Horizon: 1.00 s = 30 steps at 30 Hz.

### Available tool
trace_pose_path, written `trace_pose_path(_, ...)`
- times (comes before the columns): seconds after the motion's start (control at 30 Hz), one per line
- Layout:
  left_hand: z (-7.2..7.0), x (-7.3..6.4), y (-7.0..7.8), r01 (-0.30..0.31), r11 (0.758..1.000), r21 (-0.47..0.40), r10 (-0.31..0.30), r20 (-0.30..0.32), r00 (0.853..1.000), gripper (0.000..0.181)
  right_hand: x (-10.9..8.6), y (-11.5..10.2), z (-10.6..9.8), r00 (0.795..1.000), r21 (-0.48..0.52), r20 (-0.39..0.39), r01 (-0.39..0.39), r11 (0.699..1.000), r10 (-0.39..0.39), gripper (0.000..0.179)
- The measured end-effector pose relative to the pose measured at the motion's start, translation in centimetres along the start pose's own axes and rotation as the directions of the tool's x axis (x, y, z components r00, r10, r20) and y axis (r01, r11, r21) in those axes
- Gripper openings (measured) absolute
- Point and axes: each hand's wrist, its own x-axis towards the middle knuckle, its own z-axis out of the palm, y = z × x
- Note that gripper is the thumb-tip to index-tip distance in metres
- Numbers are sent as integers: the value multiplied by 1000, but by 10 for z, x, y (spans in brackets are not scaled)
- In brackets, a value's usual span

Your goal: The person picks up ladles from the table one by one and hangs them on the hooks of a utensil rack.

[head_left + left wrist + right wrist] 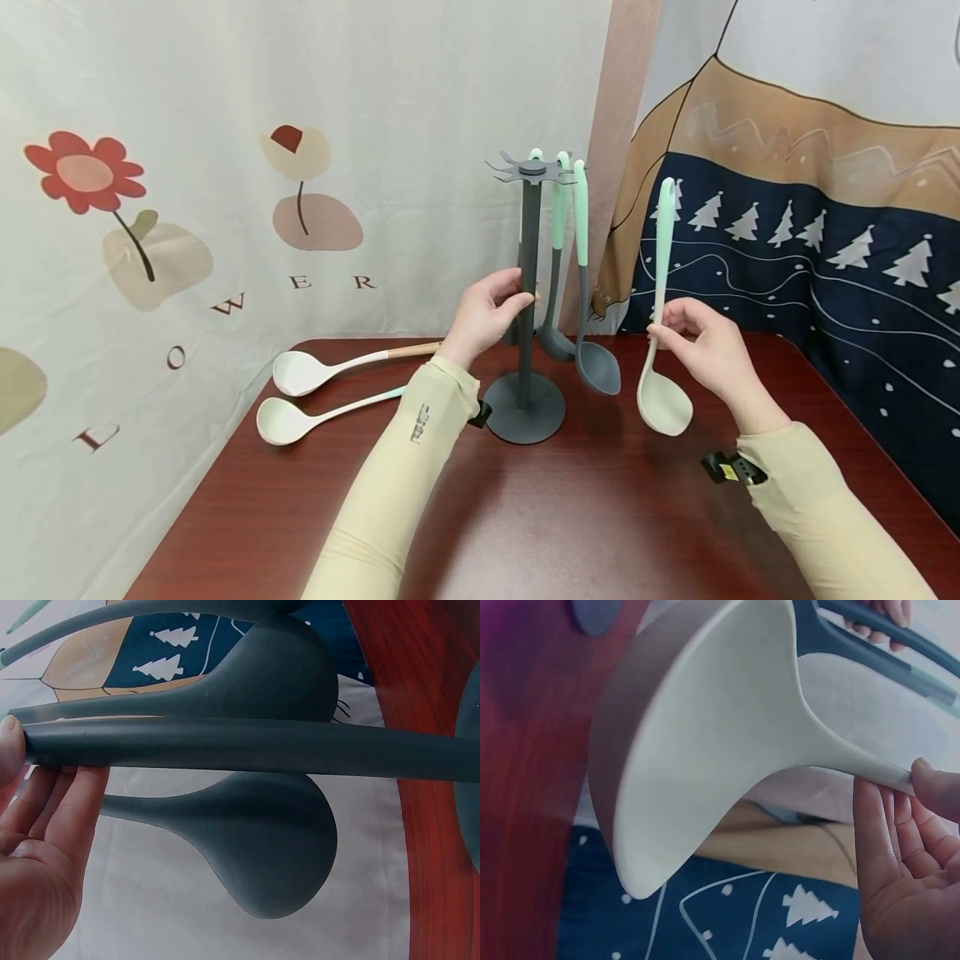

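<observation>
One grey stand (531, 242), upright, left hand (489, 315) curled round its post. Three grey utensils (597, 368), hanging from its top. One cream ladle (665, 407), pinched in right hand (703, 340), beside stand. Two white ladles (281, 422), lying left. Reddish-brown table (585, 508); printed curtains (450, 83) behind.

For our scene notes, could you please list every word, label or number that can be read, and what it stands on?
"L O W E R": separate letters on the pale cloth backdrop.
Dark marking on the left sleeve: too small and blurred to read.
Nothing else readable.
</observation>
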Motion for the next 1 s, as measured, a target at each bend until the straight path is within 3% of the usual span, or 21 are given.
trace_pose_path(0.5, 0, 0, 0, -9, 1000, -4, 9, 5, 1000, 29, 1, -39, 12, 995, 75, 20, 91, 993, -93, 18)
trace_pose_path(1.0, 0, 0, -1, -19, 1000, -6, 19, 9, 1000, 28, 1, -60, 29, 980, 154, 17, 195, 969, -200, 14)
